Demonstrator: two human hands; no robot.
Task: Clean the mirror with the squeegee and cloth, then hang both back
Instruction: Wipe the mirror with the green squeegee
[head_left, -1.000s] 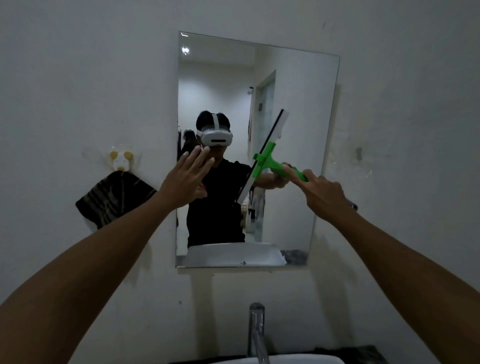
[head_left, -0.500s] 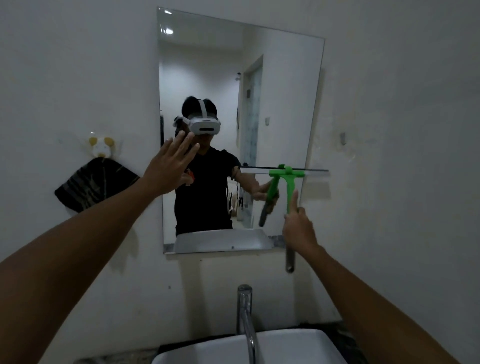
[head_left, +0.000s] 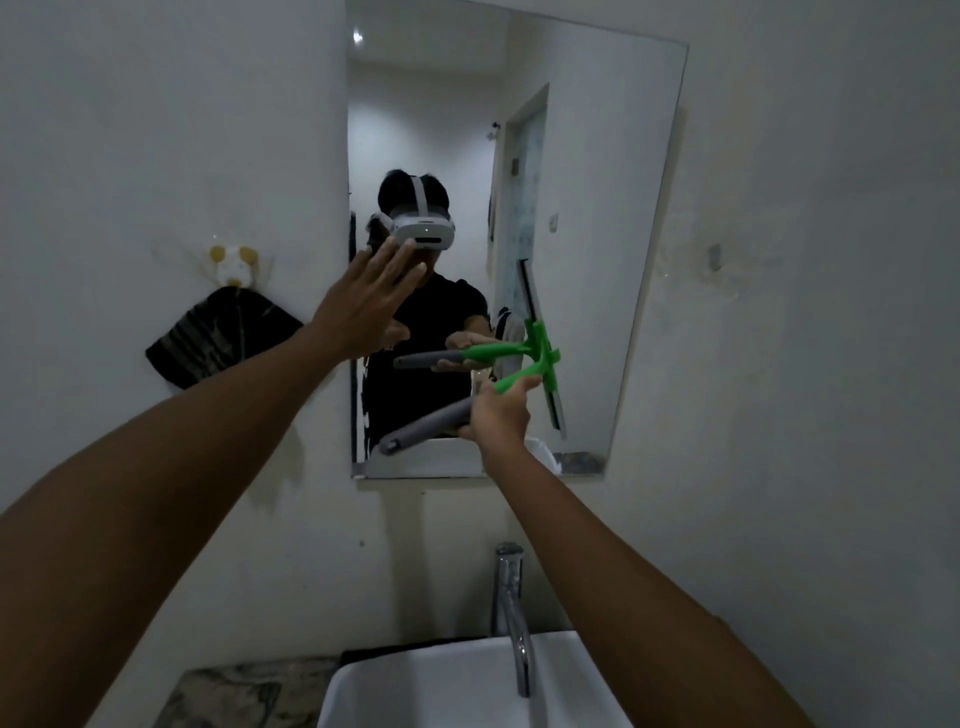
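A rectangular mirror (head_left: 597, 156) hangs on the white wall. My right hand (head_left: 501, 415) grips the squeegee (head_left: 524, 376) where its green neck meets the grey handle; the blade stands nearly upright against the lower right of the glass, handle pointing down-left. My left hand (head_left: 363, 306) is spread flat, fingers apart, at the mirror's left edge, holding nothing. A dark striped cloth (head_left: 221, 338) hangs from a small yellow-and-white wall hook (head_left: 234, 262) left of the mirror.
A chrome tap (head_left: 511, 608) rises over a white basin (head_left: 467, 680) below the mirror. A marbled counter (head_left: 244, 691) lies left of the basin. A small grey wall hook (head_left: 715, 256) sits right of the mirror.
The squeegee has turned from a level blade with the handle down to an upright blade with the handle pointing left. The view has dropped, showing more of the basin.
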